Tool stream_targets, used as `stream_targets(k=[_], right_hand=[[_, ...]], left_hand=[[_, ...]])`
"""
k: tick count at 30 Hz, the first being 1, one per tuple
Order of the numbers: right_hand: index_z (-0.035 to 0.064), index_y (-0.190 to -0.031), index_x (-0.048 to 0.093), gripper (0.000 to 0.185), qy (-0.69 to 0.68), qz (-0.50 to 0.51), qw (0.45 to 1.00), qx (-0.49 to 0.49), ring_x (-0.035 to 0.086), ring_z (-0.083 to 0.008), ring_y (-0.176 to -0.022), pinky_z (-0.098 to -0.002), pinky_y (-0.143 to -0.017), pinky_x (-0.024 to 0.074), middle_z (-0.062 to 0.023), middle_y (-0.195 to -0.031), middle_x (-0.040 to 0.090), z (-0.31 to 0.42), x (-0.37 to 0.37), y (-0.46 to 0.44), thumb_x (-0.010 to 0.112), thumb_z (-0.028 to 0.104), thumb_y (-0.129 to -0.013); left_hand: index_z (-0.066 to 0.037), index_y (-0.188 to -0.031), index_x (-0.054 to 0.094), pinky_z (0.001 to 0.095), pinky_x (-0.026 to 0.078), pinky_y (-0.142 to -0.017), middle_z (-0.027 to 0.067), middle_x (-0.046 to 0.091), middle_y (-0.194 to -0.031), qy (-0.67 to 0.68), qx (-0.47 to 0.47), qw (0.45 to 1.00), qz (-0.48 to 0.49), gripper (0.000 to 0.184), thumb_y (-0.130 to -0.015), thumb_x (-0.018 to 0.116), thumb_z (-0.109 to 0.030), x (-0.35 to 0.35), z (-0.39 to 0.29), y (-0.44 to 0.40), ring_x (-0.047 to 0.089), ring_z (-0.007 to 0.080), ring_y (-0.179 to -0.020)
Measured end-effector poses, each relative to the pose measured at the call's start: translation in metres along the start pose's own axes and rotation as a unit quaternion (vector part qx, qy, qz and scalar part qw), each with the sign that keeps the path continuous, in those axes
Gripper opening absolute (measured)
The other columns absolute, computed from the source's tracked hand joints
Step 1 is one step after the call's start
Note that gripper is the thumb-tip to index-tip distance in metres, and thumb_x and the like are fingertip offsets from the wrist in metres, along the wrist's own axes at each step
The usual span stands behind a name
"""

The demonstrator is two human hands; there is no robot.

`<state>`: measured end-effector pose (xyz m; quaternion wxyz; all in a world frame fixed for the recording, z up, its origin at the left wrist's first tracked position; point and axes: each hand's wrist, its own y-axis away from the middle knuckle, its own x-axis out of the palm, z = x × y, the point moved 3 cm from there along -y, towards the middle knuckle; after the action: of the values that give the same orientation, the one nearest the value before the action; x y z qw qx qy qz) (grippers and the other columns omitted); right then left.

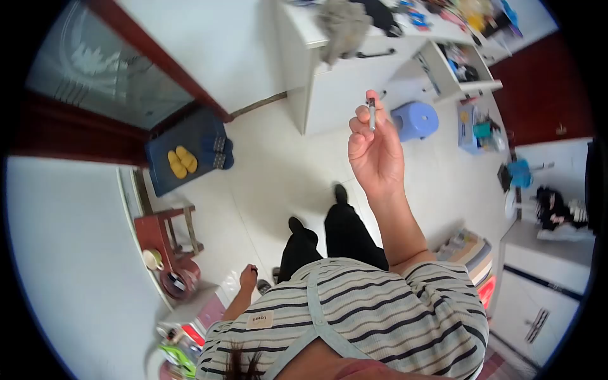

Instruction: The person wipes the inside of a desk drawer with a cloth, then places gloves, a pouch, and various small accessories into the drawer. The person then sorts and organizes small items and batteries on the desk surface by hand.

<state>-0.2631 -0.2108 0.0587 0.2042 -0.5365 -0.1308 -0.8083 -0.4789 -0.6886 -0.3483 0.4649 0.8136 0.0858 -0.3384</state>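
My right hand [378,155] is raised in front of me, palm up, with its fingers curled. Between them it grips a small thin silver-grey stick with a dark end [372,115]; its exact kind is too small to tell. Low at my side hangs my left hand [248,276], its fingers curled in. A small dark thing [254,270] shows at those fingers, too small to name. Just past the raised hand stands a blue plastic stool [415,120] on the floor.
A white cabinet [342,95] with a cluttered top stands ahead, one drawer [465,73] pulled out. Yellow slippers [182,162] lie on a dark mat [166,183] at the left. Nearby is a red-brown wooden stool [152,233]. A box of items [468,130] sits at the right.
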Motion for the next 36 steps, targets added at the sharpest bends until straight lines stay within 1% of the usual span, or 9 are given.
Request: stream_targets(k=[10,14,15,16,22,26,28,31,36], right_hand=[[0.0135,-0.135,0.036,0.048,0.048,-0.037,0.983,-0.175,0.057,-0.0132,-0.078,-0.0292,-0.07,0.0525,-0.0083,-0.093,0.058,0.167,-0.04,0.057,0.058,0.014,-0.092],[0.0095,-0.142,0.029,0.058,0.287,-0.054,0.913,-0.285,0.058,-0.014,-0.078,-0.032,-0.07,0.0518,-0.0078,-0.09,0.058,0.243,-0.057,0.075,0.057,0.013,-0.092],[0.0084,-0.143,0.03,0.059,0.388,-0.072,0.861,-0.321,0.056,-0.0133,-0.077,-0.0334,-0.07,0.052,-0.0069,-0.088,0.057,0.258,-0.058,0.079,0.057,0.015,-0.092],[0.0043,-0.14,0.031,0.054,0.422,-0.049,0.841,-0.335,0.058,-0.0148,-0.08,-0.0337,-0.071,0.0523,-0.008,-0.088,0.058,0.273,-0.063,0.081,0.055,0.015,-0.093],[-0.0013,-0.125,0.047,0.033,0.465,-0.051,0.829,-0.307,0.056,-0.0141,-0.076,-0.0333,-0.069,0.0516,-0.0071,-0.084,0.055,0.336,-0.084,0.085,0.05,0.011,-0.095],[0.0011,-0.112,0.059,0.02,0.505,-0.064,0.828,-0.238,0.058,-0.013,-0.074,-0.0269,-0.063,0.0435,-0.0033,-0.081,0.052,0.347,-0.095,0.068,0.05,0.004,-0.094],[0.0023,-0.103,0.062,0.014,0.711,-0.017,0.663,-0.236,0.057,-0.019,-0.067,-0.0294,-0.059,0.0433,-0.0065,-0.078,0.051,0.344,-0.085,0.056,0.052,0.005,-0.093],[0.0035,-0.1,0.061,0.011,0.758,0.003,0.614,-0.22,0.056,-0.0265,-0.067,-0.0336,-0.058,0.0442,-0.0105,-0.079,0.051,0.339,-0.08,0.039,0.056,0.009,-0.092],[0.0044,-0.1,0.061,0.012,0.776,-0.033,0.603,-0.184,0.057,-0.0304,-0.07,-0.0372,-0.062,0.047,-0.0112,-0.08,0.057,0.35,-0.08,0.019,0.06,0.012,-0.09]], left_hand=[[-0.009,-0.092,0.065,0.0381,0.049,-0.082,0.0141,0.068,-0.094,0.002,0.106,0.994,0.012,0.021,-0.089,0.045,-0.015,0.007,-0.167,-0.036,0.064,0.032,-0.093],[-0.008,-0.094,0.065,0.0373,0.049,-0.082,0.0137,0.068,-0.094,0.014,0.169,0.985,0.045,0.022,-0.09,0.045,-0.014,0.033,-0.289,-0.062,0.064,0.0312,-0.092],[-0.006,-0.091,0.067,0.0301,0.046,-0.059,0.0067,0.06,-0.069,0.063,0.234,0.97,0.022,0.023,-0.088,0.044,-0.006,0.046,-0.308,-0.074,0.055,0.016,-0.062],[-0.006,-0.092,0.067,0.0297,0.044,-0.055,0.0053,0.056,-0.063,0.084,0.311,0.946,-0.024,0.023,-0.09,0.043,-0.006,0.051,-0.343,-0.071,0.052,0.0143,-0.056],[0.001,-0.099,0.061,0.0256,0.042,-0.055,0.0006,0.046,-0.065,0.303,0.284,0.901,0.126,0.029,-0.101,0.045,-0.023,0.006,-0.599,0.024,0.045,0.009,-0.058],[0.001,-0.117,0.053,0.0259,0.041,-0.061,-0.0002,0.044,-0.071,0.393,0.476,0.767,0.174,0.038,-0.1,0.047,-0.033,-0.064,-0.743,0.119,0.046,0.0086,-0.067],[0.0,-0.123,0.049,0.0246,0.041,-0.062,0.0002,0.047,-0.076,0.322,0.584,0.729,0.155,0.041,-0.099,0.049,-0.033,-0.091,-0.791,0.144,0.047,0.0086,-0.067],[-0.001,-0.112,0.052,0.0226,0.045,-0.066,0.0036,0.056,-0.084,0.293,0.631,0.694,0.184,0.021,-0.094,0.058,-0.01,-0.097,-0.826,0.144,0.056,0.0092,-0.074],[-0.001,-0.099,0.055,0.0222,0.048,-0.06,0.0061,0.062,-0.083,0.317,0.637,0.663,0.234,0.011,-0.09,0.061,-0.001,-0.102,-0.855,0.12,0.061,0.0096,-0.07]])
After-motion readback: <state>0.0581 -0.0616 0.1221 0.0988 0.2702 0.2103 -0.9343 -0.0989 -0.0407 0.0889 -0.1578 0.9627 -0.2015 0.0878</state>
